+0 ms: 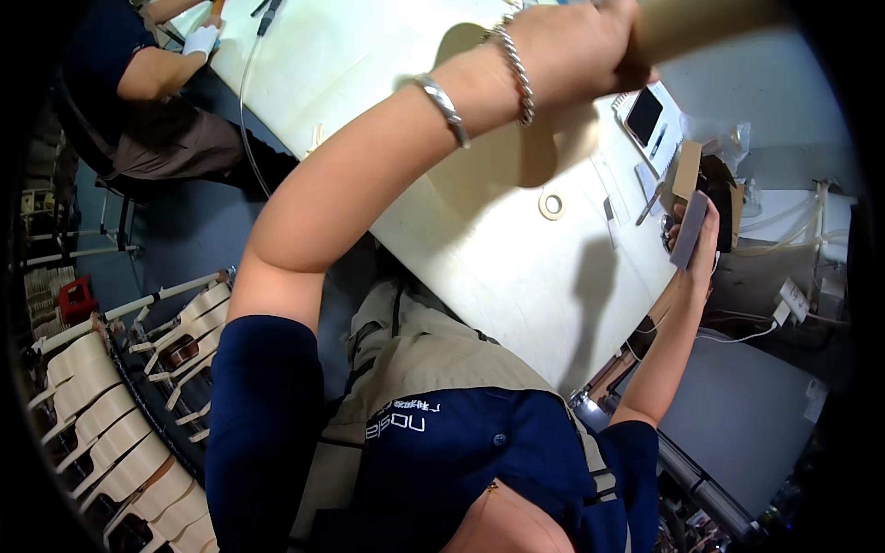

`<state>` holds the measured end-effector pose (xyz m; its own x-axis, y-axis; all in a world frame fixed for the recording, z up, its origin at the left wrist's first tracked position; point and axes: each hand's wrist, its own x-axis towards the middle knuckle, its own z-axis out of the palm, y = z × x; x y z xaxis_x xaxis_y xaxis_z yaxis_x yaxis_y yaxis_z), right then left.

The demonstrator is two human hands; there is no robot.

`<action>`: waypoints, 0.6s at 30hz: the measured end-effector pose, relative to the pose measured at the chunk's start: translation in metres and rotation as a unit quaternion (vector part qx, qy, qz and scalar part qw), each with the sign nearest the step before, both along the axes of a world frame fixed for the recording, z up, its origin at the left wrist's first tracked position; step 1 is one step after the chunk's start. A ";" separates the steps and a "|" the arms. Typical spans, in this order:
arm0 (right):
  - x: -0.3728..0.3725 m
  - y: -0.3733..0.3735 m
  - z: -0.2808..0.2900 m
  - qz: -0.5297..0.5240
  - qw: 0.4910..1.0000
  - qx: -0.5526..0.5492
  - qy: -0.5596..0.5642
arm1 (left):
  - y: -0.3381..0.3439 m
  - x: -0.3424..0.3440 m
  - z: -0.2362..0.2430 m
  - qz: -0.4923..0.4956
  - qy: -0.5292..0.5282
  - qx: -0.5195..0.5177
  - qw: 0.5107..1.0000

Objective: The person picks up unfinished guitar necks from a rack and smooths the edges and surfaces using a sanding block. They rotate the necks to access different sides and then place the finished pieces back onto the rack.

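Pale piece [710,28] held high; grey block [689,232] held at right.
A steady grip and a flat block probably served best. The left hand [590,46], elbow bent, clasped the piece above the table [479,276] (partly out of view); the right hand [708,236], arm outstretched, gripped the block near the box [687,169].

A round beige tape roll [543,208] lies on the flat white worktop [479,267], left of a grey rectangular block [688,234].

Grey block [689,232], tan piece [714,28], white tabletop [498,286], cream tape ring [551,217]; navy shirt [525,461] with white lettering [396,422], silver rope-patterned bracelet [523,83]
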<state>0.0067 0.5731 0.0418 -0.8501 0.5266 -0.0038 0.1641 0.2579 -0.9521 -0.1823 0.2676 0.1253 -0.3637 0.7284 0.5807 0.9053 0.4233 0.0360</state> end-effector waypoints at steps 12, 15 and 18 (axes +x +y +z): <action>0.070 -0.051 -0.097 0.106 0.983 -0.045 -0.140 | -0.025 0.053 -0.193 -0.138 0.142 -0.135 0.971; 0.076 -0.081 -0.104 0.154 0.973 0.008 -0.170 | -0.031 0.064 -0.215 -0.139 0.147 -0.156 0.967; 0.082 -0.099 -0.105 0.188 0.956 0.073 -0.214 | -0.037 0.071 -0.225 -0.113 0.167 -0.190 0.961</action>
